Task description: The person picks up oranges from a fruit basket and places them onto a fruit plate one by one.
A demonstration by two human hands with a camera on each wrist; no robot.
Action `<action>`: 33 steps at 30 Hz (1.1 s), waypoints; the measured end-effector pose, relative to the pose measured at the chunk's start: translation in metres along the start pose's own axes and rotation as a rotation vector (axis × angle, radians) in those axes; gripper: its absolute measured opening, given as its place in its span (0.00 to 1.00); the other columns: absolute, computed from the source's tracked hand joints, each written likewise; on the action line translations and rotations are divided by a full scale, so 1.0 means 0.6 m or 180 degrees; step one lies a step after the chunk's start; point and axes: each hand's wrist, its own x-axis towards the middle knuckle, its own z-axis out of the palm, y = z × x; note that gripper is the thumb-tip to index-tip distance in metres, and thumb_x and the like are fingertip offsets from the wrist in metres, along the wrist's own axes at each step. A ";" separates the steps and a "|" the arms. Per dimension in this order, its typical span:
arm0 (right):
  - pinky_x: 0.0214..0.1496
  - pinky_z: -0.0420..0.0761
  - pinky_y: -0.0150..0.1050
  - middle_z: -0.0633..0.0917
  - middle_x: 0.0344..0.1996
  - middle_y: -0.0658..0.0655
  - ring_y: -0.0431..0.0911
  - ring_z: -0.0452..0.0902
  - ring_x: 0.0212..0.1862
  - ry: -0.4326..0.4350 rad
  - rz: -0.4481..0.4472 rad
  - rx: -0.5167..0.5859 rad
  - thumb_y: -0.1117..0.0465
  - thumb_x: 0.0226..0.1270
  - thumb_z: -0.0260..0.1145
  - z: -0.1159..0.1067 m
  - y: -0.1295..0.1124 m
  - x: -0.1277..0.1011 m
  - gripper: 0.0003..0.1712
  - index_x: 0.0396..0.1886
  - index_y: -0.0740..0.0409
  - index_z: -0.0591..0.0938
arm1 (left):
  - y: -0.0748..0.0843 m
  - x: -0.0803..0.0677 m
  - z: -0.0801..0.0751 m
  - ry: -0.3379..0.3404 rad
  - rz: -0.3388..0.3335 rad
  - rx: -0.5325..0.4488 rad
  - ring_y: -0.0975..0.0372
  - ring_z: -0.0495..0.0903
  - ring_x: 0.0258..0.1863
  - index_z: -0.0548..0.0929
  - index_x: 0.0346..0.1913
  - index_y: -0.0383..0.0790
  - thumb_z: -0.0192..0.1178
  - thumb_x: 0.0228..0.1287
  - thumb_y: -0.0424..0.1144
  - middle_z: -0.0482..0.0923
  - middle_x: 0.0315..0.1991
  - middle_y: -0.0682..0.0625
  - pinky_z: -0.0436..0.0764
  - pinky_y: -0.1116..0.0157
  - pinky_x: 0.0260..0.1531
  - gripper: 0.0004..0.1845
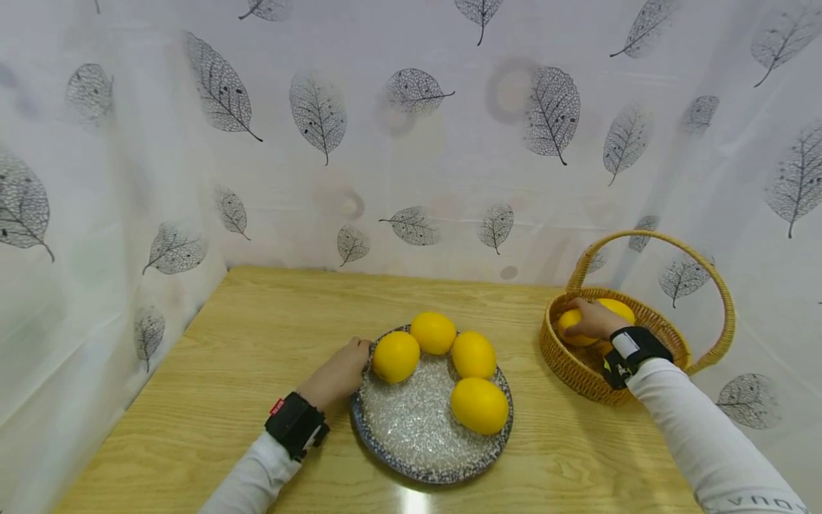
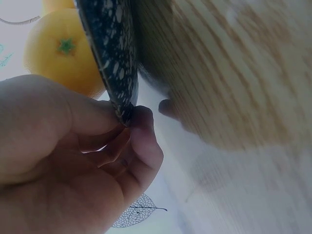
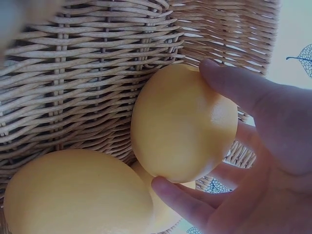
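Observation:
A round speckled plate (image 1: pixel 411 435) with a dark blue rim lies on the table and bears several yellow oranges (image 1: pixel 479 405) along its far and right sides. At the plate's left edge, my left hand (image 1: pixel 340 368) pinches the rim between thumb and fingers; the left wrist view shows the dark rim (image 2: pixel 119 63) in that pinch, beside an orange with a green star-shaped stem end (image 2: pixel 66 48). Inside the wicker basket (image 1: pixel 581 375), my right hand (image 1: pixel 594 319) holds an orange (image 3: pixel 183 124), thumb on one side, fingers on the other. Two more oranges (image 3: pixel 78 192) lie next to it.
The basket's tall arched handle (image 1: pixel 693 253) rises over its right and far sides. Bare wooden table (image 1: pixel 270 321) shows left of the plate. A pale curtain (image 1: pixel 411 164) printed with leaves hangs behind and at both sides.

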 end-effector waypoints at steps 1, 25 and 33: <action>0.59 0.76 0.67 0.75 0.59 0.83 0.79 0.67 0.63 0.0004 0.0005 0.0001 0.54 0.65 0.68 0.001 0.001 0.001 0.41 0.67 0.79 0.67 | 0.000 0.000 0.000 -0.0004 0.0000 0.0008 0.48 0.78 0.54 0.73 0.64 0.21 0.51 0.62 0.14 0.75 0.52 0.32 0.81 0.50 0.60 0.25; 0.44 0.80 0.54 0.81 0.47 0.78 0.65 0.78 0.46 0.0427 0.0001 0.0085 0.52 0.64 0.69 0.002 -0.003 -0.025 0.40 0.64 0.78 0.69 | -0.005 0.001 0.004 0.0010 0.0017 0.0034 0.48 0.78 0.53 0.73 0.64 0.21 0.53 0.62 0.14 0.75 0.52 0.32 0.81 0.50 0.59 0.25; 0.50 0.79 0.64 0.73 0.57 0.85 0.74 0.74 0.54 0.0780 0.0010 0.0015 0.51 0.63 0.69 -0.003 -0.029 -0.046 0.39 0.65 0.74 0.71 | 0.002 -0.001 -0.001 -0.0005 -0.0015 -0.0018 0.48 0.78 0.53 0.73 0.64 0.21 0.52 0.63 0.15 0.74 0.53 0.32 0.80 0.50 0.60 0.25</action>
